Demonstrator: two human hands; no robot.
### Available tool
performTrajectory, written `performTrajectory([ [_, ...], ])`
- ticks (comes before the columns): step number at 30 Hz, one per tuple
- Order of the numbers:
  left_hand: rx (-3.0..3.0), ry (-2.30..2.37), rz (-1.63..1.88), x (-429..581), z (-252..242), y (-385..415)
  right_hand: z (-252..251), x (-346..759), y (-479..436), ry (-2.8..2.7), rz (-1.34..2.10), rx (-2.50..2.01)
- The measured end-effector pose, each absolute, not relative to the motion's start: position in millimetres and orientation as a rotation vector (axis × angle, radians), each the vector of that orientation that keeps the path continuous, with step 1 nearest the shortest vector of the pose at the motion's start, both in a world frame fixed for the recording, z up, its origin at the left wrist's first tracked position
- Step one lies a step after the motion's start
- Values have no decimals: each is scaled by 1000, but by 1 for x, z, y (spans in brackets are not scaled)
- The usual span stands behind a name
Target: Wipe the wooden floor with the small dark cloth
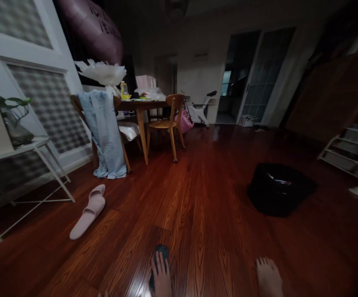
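My right hand lies flat on a dark, cloth-like piece on the wooden floor. Its fingers are stretched and slightly apart, pointing away from me. The dark piece shows beyond the fingertips and along the hand's left side; the rest is covered. At the bottom edge, left of that hand, a small bit of skin shows. It looks like the fingertips of my left hand, but nearly all of it is cut off. A bare foot rests on the floor to the right.
A pink slipper lies at left, near a white-legged side table. Jeans hang over a chair by the wooden table. A shiny black bag sits at right, before a white rack. An exercise bike stands behind.
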State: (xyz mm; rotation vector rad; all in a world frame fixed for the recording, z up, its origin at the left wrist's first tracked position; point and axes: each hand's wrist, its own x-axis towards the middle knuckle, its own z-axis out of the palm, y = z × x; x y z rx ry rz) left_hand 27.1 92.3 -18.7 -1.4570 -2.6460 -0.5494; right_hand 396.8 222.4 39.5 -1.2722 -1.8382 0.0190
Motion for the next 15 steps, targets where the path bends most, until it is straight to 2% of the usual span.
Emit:
performTrajectory([
  [3,-1620,-2592,-374,23,-28,99,37,480,244,-1564,-73,-1250],
  [5,-1593,-2606,-208,15,-31,95,42,472,240,-1598,-32,-1292],
  [8,-1510,-2642,-170,8,-22,90,62,388,210,-1998,161,-1312],
  [12,-1400,-2683,-469,-1,8,70,77,238,155,-2321,321,-1129],
  [15,-1290,-2706,-534,-22,25,36,73,144,124,-2523,431,-956],
])
